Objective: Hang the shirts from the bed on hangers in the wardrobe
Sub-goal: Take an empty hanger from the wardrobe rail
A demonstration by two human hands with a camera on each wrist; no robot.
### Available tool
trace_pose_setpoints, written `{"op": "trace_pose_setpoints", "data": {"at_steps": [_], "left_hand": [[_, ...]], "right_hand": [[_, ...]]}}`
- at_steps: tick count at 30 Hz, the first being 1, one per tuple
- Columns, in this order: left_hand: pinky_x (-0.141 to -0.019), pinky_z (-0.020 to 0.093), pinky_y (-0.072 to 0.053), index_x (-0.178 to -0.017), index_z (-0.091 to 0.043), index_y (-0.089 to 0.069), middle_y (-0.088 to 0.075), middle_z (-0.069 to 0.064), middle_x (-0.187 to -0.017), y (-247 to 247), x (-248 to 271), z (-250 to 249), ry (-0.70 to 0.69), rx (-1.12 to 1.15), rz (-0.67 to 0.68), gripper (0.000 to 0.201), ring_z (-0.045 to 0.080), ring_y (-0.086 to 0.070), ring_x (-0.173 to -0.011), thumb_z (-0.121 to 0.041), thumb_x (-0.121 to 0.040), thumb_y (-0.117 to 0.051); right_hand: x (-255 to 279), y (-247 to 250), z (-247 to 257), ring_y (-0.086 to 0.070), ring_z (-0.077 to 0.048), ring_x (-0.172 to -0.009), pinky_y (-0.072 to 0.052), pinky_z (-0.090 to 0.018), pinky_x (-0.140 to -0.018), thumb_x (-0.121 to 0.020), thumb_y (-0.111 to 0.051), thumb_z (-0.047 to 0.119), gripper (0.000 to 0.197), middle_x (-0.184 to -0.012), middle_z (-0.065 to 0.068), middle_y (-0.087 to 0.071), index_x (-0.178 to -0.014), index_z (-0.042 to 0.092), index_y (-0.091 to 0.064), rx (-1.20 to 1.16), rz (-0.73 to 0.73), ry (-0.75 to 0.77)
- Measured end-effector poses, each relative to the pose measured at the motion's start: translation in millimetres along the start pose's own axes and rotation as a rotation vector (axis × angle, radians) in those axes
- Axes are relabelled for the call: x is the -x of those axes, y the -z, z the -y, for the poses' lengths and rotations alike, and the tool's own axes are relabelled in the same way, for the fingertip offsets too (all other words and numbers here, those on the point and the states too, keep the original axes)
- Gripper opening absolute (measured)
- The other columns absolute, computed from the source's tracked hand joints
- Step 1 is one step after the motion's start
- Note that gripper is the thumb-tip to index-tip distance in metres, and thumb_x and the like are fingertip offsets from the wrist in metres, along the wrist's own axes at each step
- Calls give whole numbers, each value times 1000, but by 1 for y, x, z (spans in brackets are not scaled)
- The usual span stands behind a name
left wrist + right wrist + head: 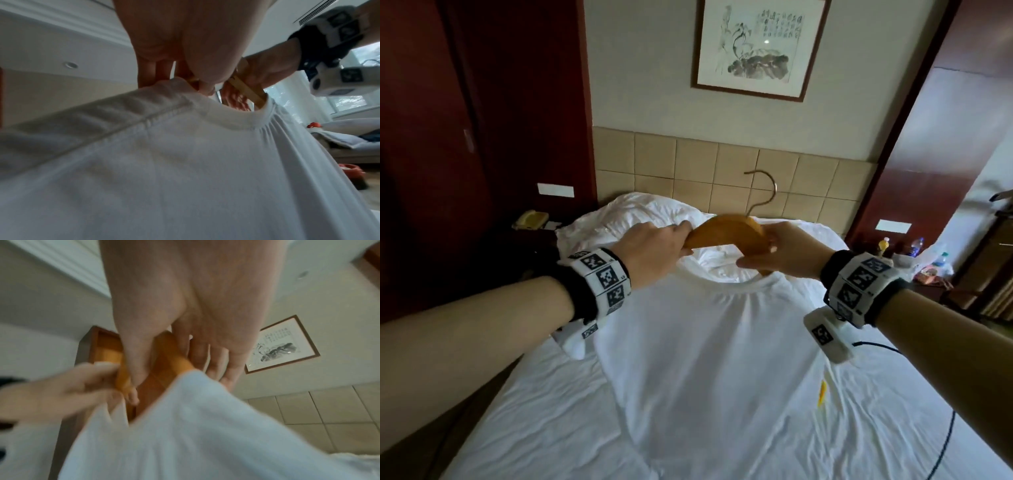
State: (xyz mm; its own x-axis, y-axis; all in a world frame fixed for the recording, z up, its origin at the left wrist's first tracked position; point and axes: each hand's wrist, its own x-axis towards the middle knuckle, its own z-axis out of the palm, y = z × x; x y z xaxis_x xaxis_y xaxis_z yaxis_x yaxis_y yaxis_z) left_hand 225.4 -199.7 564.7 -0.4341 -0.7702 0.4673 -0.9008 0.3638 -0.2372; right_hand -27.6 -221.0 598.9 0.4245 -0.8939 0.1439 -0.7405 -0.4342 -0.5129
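The shirt, plain white with a round collar, hangs below both hands and drapes onto the bed. The left hand pinches collar and hanger together; the right hand grips the hanger's other arm, its tip inside the collar. By my judgement, threading is half done; carrying to the wardrobe remains.

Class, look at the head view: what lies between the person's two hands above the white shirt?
A wooden hanger spans between the left hand and right hand, above the collar of the white shirt; the head view shows it best.
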Motion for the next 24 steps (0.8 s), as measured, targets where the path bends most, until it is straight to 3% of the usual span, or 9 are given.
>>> {"op": "trace_pose_setpoints", "data": {"at_steps": [2,4,7,10,12,15,18,21,24], "left_hand": [[-59,37,-49,-118,-11,-52,-69,10,-91,9,10,14,50,-9,-21,35,33,-65,-72,-40,-99,-46],[-59,35,-40,-128,-12,-51,-70,11,-100,19,21,26,97,-45,-57,43,36,-66,-79,-43,-99,-46],[-56,34,-37,-130,-18,-47,-71,4,-107,33,38,38,178,-132,-72,48,37,-69,-76,-53,-97,-40],[-53,34,-39,-123,-16,-50,-72,4,-96,47,60,52,243,-161,-70,53,38,-67,-66,-56,-94,-31],[-55,35,-38,-121,-15,-50,-70,4,-98,56,77,55,309,-173,-32,55,38,-67,-70,-56,-93,-27],[-59,36,-37,-120,-15,-47,-69,6,-104,59,102,61,433,-157,10,47,38,-67,-83,-53,-97,-31],[-58,36,-43,-117,-14,-48,-69,8,-96,64,131,69,537,-117,10,37,35,-67,-79,-46,-100,-41],[-60,38,-49,-117,-12,-52,-67,10,-91,73,160,80,606,-111,-28,37,33,-65,-78,-43,-99,-46],[-68,43,-54,-117,-12,-54,-65,7,-101,87,189,91,678,-92,-66,35,28,-65,-86,-41,-98,-47]], "right_hand": [[1,-9,-4,-58,-12,-73,-41,-19,-71,-82,-77,42,26,-75,4,-63,-83,17,-68,118,17,-44],[1,-14,2,-48,-13,-62,-35,-11,-56,-88,-70,43,37,-62,4,-50,-71,13,-58,145,18,-57],[-8,-18,8,-38,-12,-55,-33,-16,-50,-89,-69,41,44,-59,4,-38,-69,7,-49,77,-21,34],[-23,-29,7,-39,-12,-54,-31,-22,-52,-86,-71,45,45,-59,6,-40,-65,12,-50,-17,-76,125],[-29,-37,13,-45,-11,-56,-34,-24,-55,-84,-70,51,41,-59,9,-46,-69,16,-55,14,3,150],[-42,-44,32,-41,-3,-48,-32,-16,-50,-85,-74,36,29,-52,14,-45,-69,19,-58,-129,68,274],[-58,-62,54,-42,-9,-56,-36,-26,-59,-89,-71,32,27,-61,3,-46,-76,12,-60,-125,138,382],[-70,-87,83,-46,-12,-60,-38,-28,-63,-92,-67,36,18,-63,4,-48,-76,32,-58,-114,190,445],[-81,-109,120,-46,-13,-60,-35,-28,-63,-92,-65,43,22,-63,6,-46,-73,43,-55,-57,214,545]]}}
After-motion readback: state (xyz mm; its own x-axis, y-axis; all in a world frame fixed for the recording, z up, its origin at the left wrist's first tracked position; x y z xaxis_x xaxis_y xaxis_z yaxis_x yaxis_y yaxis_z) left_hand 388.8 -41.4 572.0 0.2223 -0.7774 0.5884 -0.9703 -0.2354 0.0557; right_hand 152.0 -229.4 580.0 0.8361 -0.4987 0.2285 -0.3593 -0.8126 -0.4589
